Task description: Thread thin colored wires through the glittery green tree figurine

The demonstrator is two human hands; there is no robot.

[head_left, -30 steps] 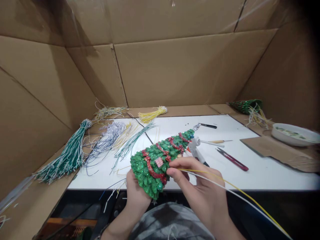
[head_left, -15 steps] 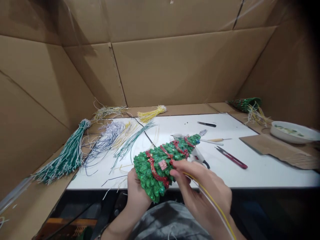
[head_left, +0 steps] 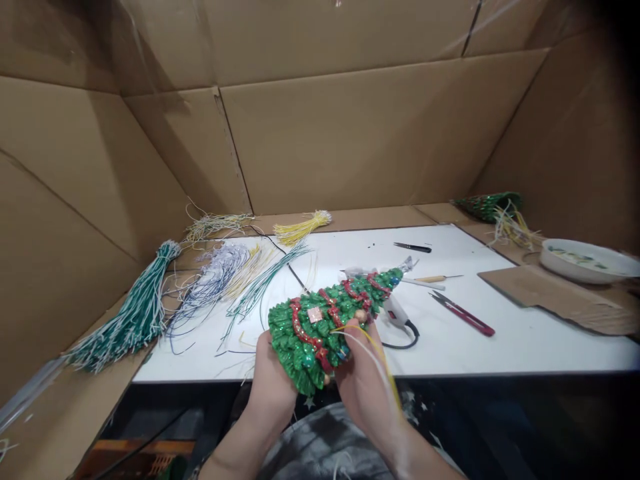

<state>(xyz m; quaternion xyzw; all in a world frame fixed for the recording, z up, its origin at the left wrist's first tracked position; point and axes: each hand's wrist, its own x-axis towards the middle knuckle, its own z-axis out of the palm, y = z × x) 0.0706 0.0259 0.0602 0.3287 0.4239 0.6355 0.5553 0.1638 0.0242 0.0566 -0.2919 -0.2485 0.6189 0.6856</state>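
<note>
A glittery green Christmas tree ornament (head_left: 327, 333) with red garlands lies on its side between my hands, its tip pointing up and to the right. My left hand (head_left: 273, 380) grips its wide base, most of the fingers hidden behind or inside it. Round the near side of the tree my right hand (head_left: 367, 373) is closed, thumb along the surface. A yellow and white wire pair (head_left: 373, 343) comes out of the tree's side and hangs over the right hand. A small pink square (head_left: 315, 314) sits on the branches.
Bundled green wires (head_left: 133, 307), purple wires (head_left: 215, 273) and yellow wires (head_left: 303, 228) lie left and back. Red-handled snips (head_left: 465, 313), an awl (head_left: 433, 279) and a black-handled tool (head_left: 413, 247) rest on the white board. A white bowl (head_left: 585, 267) and another tree (head_left: 487, 207) are at right.
My right hand has let its pinch on the wires go and moved down to hold the tree. The tree has turned slightly about its length, and the wires now hang loose.
</note>
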